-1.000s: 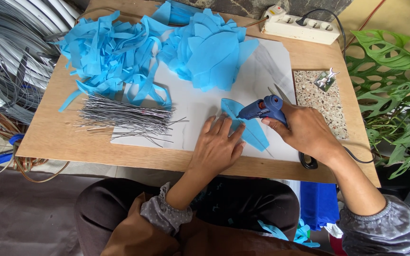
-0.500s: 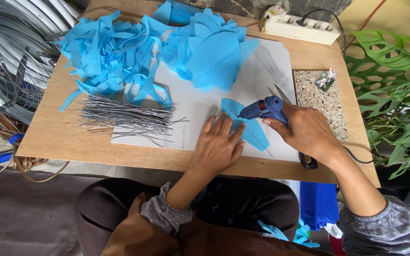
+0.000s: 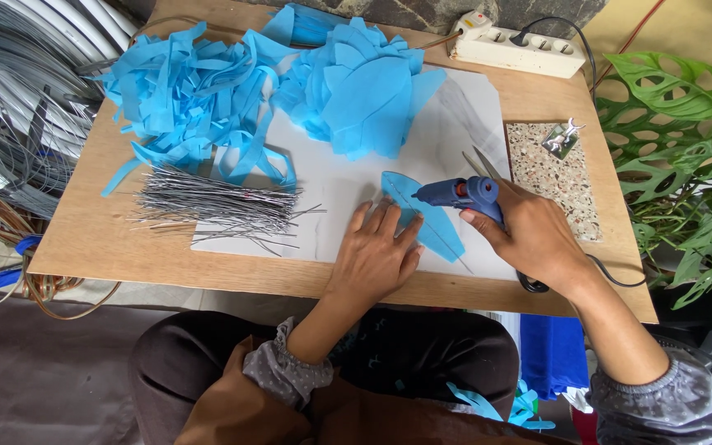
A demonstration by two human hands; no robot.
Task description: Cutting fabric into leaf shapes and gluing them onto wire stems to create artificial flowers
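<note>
A blue leaf [image 3: 422,216] cut from thin sheet lies flat on the white sheet [image 3: 339,222], just right of the frame's centre, with a thin wire running along its length and sticking out past its lower right tip. The left hand [image 3: 377,255] lies flat on it, fingers spread, pressing down its left part. The right hand [image 3: 533,239] is closed around a blue glue gun [image 3: 459,194], whose nozzle points left at the leaf's upper end, at or just above it; whether glue is out cannot be told.

A pair of scissors [image 3: 481,165] lies just behind the gun, partly hidden by it. Right of the hand sits a speckled tile [image 3: 558,194] with a small bit of foil on it.

As a judgement, the work looks well begun but far from over. A heap of finished-looking leaves [image 3: 364,91] stands at upper centre, while a large bundle of wires [image 3: 208,206] at centre left lies unused. A tangle of blue offcuts [image 3: 183,91] fills the upper left. The leaf under the hands is the only one being worked.

A power strip [image 3: 521,48] sits at the far edge of the table [image 3: 92,247], and a green plant [image 3: 686,165] stands at the right.
</note>
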